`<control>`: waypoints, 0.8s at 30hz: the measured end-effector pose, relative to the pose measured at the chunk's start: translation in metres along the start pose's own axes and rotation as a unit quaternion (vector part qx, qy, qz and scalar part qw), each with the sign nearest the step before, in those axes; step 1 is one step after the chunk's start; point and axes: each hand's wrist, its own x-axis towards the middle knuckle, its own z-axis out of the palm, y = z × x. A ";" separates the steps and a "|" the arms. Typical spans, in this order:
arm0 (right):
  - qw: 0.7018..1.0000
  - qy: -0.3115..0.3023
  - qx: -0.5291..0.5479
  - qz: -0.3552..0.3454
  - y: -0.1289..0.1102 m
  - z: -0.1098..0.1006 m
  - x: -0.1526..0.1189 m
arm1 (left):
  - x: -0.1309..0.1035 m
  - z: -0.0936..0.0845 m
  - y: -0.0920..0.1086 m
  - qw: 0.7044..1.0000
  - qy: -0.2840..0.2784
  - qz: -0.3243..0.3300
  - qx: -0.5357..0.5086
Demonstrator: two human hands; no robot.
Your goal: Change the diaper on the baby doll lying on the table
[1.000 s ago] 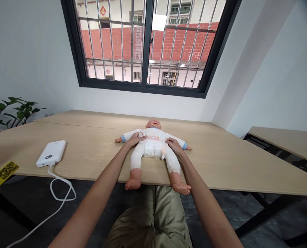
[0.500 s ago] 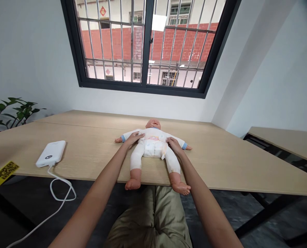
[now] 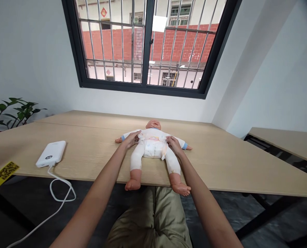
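Note:
A baby doll (image 3: pixel 153 132) lies on its back on the table, head toward the window and feet over the near edge. It wears a white suit with blue cuffs, and a white diaper (image 3: pixel 153 148) wraps its hips. My left hand (image 3: pixel 132 138) is at the doll's waist on the left, fingers closed on the diaper's edge, where a white flap bunches up. On the other side my right hand (image 3: pixel 173 143) has its fingertips pressed together at the diaper's right edge. The undersides of both hands' fingers are partly hidden.
On the wooden table (image 3: pixel 91 151) a white power bank (image 3: pixel 51 154) lies at left, its white cable (image 3: pixel 62 203) hanging over the edge. A yellow tag (image 3: pixel 3 176) shows at the lower left. A plant (image 3: pixel 13 112) stands far left; a barred window (image 3: pixel 145 44) is ahead.
My left hand has drawn slightly left and back from the doll's belly, and a white diaper flap now shows at its fingertips. The right hand has barely moved.

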 end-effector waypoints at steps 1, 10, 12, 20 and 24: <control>1.000 -0.009 -0.004 -0.001 -0.001 0.000 -0.001 | -0.003 0.001 0.002 1.000 -0.008 0.001 0.002; 0.990 -0.029 -0.122 -0.059 -0.009 0.004 -0.007 | -0.015 0.021 0.004 0.983 -0.006 0.100 0.152; 0.987 -0.020 -0.133 -0.091 -0.011 0.004 -0.007 | -0.015 0.024 0.004 0.976 0.013 0.120 0.180; 0.982 -0.087 -0.118 -0.120 -0.009 0.001 -0.004 | -0.011 0.027 0.011 0.932 -0.036 0.244 0.266; 0.982 -0.101 -0.113 -0.112 -0.010 0.002 -0.004 | -0.010 0.027 0.011 0.929 -0.061 0.234 0.279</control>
